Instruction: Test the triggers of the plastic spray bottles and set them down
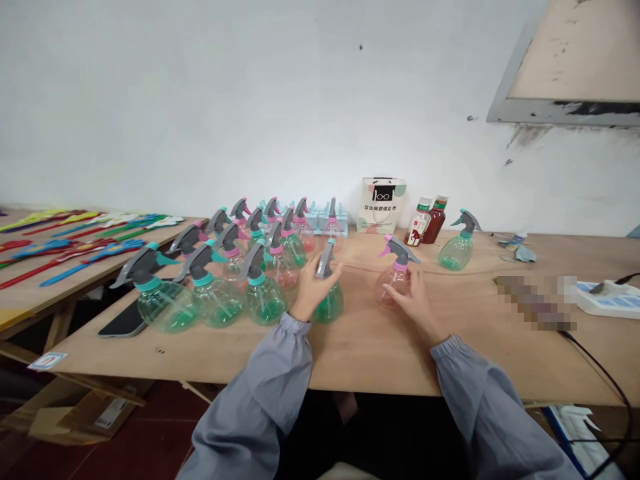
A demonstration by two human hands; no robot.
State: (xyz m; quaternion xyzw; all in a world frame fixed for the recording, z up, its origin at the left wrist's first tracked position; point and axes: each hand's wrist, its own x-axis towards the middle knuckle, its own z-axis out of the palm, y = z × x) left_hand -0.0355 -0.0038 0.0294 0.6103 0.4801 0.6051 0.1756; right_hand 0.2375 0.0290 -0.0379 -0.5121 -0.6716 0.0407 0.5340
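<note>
My left hand (316, 288) is closed around the neck of a green spray bottle (332, 305) with a grey and teal spray head. The bottle stands upright at the right end of the front row. To its right, my right hand (411, 297) grips a clear pink spray bottle (385, 285) by its body, thumb across the front. Its grey and pink spray head tilts to the left. Several green and pink spray bottles stand in rows left of my hands, among them a green bottle (265, 301) nearest my left hand.
A paper bag (384, 208), two sauce bottles (433, 221) and another green spray bottle (456, 251) stand toward the back. A phone (123, 321) lies at left, a power strip (613, 299) with a cable at right. Colourful scissors-like tools (90, 253) cover the left table.
</note>
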